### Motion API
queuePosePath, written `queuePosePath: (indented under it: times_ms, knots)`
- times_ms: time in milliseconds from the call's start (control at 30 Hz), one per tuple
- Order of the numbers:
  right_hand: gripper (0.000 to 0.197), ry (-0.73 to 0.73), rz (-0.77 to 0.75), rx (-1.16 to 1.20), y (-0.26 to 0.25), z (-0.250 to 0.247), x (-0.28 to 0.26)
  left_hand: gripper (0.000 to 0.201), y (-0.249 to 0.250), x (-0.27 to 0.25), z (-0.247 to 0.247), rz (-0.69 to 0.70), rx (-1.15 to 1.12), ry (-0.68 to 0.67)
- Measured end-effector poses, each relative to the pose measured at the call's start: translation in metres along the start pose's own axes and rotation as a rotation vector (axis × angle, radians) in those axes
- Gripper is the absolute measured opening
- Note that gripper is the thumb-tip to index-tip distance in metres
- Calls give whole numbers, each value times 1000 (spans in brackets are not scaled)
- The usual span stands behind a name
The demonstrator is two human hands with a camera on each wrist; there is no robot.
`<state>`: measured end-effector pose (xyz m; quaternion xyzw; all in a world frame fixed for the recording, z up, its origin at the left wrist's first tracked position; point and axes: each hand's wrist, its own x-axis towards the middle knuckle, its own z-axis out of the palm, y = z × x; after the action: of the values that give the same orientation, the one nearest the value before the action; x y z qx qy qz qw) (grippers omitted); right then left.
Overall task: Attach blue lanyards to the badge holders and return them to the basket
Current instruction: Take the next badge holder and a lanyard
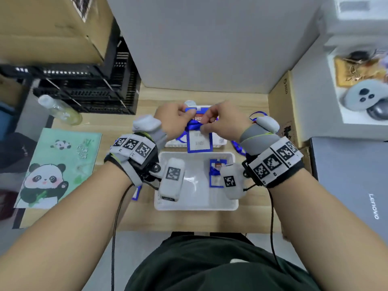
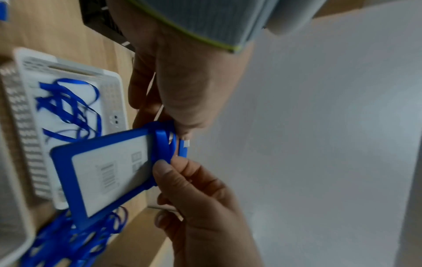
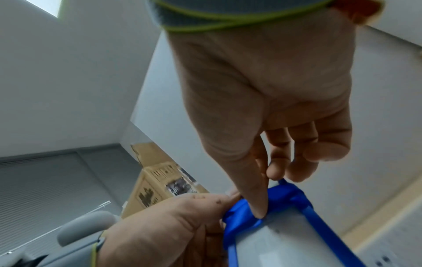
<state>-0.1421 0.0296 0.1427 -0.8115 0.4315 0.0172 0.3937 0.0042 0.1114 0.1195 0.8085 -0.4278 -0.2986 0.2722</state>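
Note:
Both hands hold one blue-framed badge holder upright above the far white basket. My left hand pinches the holder's top edge, thumb in front and fingers behind, as the left wrist view shows. My right hand pinches the blue lanyard, which is wrapped across the top of the badge holder. The lanyard bunches between both thumbs. In the right wrist view my right hand's thumb presses the lanyard onto the holder. The near basket holds a badge holder with lanyard.
The far basket holds loose blue lanyards, and more lanyards lie to its right. A panda notebook, a clear bottle and black crates stand at the left. A cardboard box and laptop are at the right.

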Motion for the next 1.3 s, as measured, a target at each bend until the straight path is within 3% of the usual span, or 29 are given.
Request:
queuePosePath:
  times_ms: [167, 400, 467, 600, 800, 1033, 1167, 1300]
  knots:
    - [19, 182, -188, 14, -17, -36, -14, 27, 34, 5, -27, 32, -114, 116]
    - [20, 195, -275, -106, -32, -52, -21, 25, 63, 1, -43, 101, -109, 213]
    - [29, 184, -293, -154, -32, -54, -21, 24, 69, -1, -47, 129, -84, 248]
    - [61, 173, -238, -219, -30, -56, -17, 26, 76, -4, -50, 156, -87, 259]
    - [80, 167, -148, -140, -33, -66, -16, 24, 84, -6, -50, 184, -115, 246]
    - [73, 181, -102, -126, -18, -81, -9, 20, 84, 1, -64, 188, -97, 369]
    - [66, 113, -25, -186, -4, -90, -7, 21, 84, 3, -73, 195, -105, 328]
    - [47, 49, -64, -172, 1, -95, -7, 18, 86, 2, -74, 235, -139, 218]
